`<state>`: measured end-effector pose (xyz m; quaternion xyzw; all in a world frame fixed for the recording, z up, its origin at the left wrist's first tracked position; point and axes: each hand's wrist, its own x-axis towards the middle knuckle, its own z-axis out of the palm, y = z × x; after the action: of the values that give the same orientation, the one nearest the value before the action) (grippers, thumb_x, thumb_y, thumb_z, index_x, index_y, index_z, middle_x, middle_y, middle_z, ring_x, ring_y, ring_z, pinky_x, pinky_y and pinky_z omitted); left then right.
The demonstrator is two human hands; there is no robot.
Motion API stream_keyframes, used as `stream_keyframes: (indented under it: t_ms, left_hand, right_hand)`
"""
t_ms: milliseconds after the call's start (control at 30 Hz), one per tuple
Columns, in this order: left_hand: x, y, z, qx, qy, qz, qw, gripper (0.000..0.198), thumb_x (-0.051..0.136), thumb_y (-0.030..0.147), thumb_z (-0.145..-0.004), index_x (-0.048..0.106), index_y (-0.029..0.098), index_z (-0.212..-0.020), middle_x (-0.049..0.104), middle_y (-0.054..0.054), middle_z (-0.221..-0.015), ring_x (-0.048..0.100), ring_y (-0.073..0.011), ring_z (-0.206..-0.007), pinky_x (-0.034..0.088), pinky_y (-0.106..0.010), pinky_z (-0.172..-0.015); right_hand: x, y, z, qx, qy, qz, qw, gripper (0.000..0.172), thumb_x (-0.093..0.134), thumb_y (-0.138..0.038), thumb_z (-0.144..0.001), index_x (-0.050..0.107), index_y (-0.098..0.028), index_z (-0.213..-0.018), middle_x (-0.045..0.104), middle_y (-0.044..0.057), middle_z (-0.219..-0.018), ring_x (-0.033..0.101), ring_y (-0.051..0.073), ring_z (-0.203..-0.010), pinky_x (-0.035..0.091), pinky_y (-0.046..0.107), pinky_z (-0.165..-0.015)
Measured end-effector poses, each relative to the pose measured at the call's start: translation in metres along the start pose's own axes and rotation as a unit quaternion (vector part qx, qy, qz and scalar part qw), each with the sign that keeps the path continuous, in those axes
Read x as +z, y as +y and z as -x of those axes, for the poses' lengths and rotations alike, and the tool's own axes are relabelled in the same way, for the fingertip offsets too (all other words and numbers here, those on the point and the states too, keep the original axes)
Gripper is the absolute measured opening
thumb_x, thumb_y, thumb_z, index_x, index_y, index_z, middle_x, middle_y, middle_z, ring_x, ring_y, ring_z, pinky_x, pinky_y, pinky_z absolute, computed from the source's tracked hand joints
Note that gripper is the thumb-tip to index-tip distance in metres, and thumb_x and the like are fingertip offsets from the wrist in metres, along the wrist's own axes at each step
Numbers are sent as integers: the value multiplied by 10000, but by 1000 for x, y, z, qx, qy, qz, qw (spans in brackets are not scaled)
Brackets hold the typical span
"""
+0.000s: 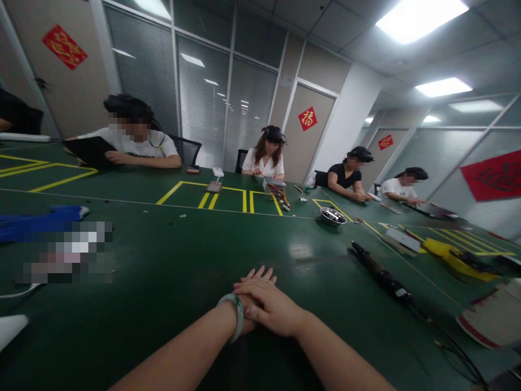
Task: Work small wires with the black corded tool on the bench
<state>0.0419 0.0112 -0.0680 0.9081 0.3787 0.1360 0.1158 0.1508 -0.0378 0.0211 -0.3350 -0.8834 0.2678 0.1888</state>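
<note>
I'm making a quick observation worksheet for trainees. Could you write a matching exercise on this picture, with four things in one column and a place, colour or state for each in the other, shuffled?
Column 1
1. Right hand
2. Bracelet
3. Bowl
4. Long corded tool

Column 2
A. Black, lying on the table to the right of the hands
B. Pale green, worn at the wrist
C. Laid over the left hand
D. Shiny silver

Right pairs
1-C
2-B
3-D
4-A
</note>
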Motion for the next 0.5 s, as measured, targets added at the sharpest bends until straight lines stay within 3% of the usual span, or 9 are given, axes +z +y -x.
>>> stream_keyframes:
  t_ms: [33, 100, 167, 233, 333, 400, 433, 500]
  left_hand:
    - [-7, 0, 3, -11, -27, 4, 1000, 709, 551, 430, -795, 331, 260, -1448, 290, -55, -1513, 207, -375, -1385, 170, -541, -1125]
    - [-23, 1, 9, 56, -54, 21, 997, 667, 464, 440, -870, 251, 250, -1474, 214, -50, -1540, 156, -311, -1412, 128, -505, -1146]
    - [-40, 1, 14, 68, -56, 36, 995, 668, 390, 536, -908, 215, 241, -1482, 178, -60, -1549, 117, -289, -1423, 115, -500, -1149]
    - [-53, 1, 17, 56, -83, 49, 994, 675, 326, 596, -917, 212, 243, -1481, 149, -58, -1553, 96, -284, -1426, 116, -507, -1146]
    - [-61, 3, 17, 43, -108, 58, 992, 678, 272, 635, -917, 203, 266, -1481, 112, -37, -1558, 82, -279, -1428, 120, -516, -1142]
    - [-63, 5, 16, 38, -117, 59, 991, 679, 260, 642, -915, 195, 274, -1482, 96, -26, -1560, 68, -276, -1429, 120, -514, -1143]
    - [-63, 6, 15, 37, -122, 59, 990, 678, 258, 642, -916, 192, 276, -1482, 91, -22, -1560, 63, -275, -1429, 119, -513, -1143]
    - [-63, 7, 15, 34, -126, 59, 990, 676, 260, 640, -917, 187, 277, -1483, 87, -19, -1560, 54, -274, -1430, 115, -510, -1144]
  right_hand:
    - [-2, 4, 0, 5, 4, 18, 1000, 424, 492, -390, -920, 467, -277, -1327, 494, 26, -1369, 385, 173, -1303, 278, 356, -1101]
    - [-11, 20, 5, 50, 42, 81, 995, 432, 509, -390, -904, 470, -295, -1323, 494, 19, -1371, 392, 181, -1298, 256, 376, -1112]
    - [-31, 48, 20, 156, 140, 168, 963, 481, 511, -413, -885, 455, -274, -1342, 457, 47, -1401, 358, 210, -1323, 235, 409, -1119]
    - [-59, 83, 50, 307, 272, 252, 876, 563, 490, -454, -873, 426, -198, -1370, 377, 116, -1448, 292, 257, -1357, 229, 438, -1114]
    - [-101, 135, 126, 520, 429, 327, 662, 709, 459, -528, -851, 359, -88, -1398, 230, 230, -1489, 203, 344, -1377, 223, 514, -1084]
    - [-121, 161, 184, 605, 480, 338, 537, 805, 443, -606, -827, 313, -75, -1418, 185, 272, -1486, 168, 382, -1376, 213, 573, -1051]
    - [-128, 170, 211, 636, 487, 332, 497, 864, 453, -662, -793, 317, -80, -1417, 202, 289, -1472, 173, 403, -1367, 214, 593, -1031]
    - [-136, 184, 254, 688, 465, 289, 477, 941, 512, -753, -691, 389, -126, -1383, 330, 300, -1399, 270, 445, -1309, 250, 616, -970]
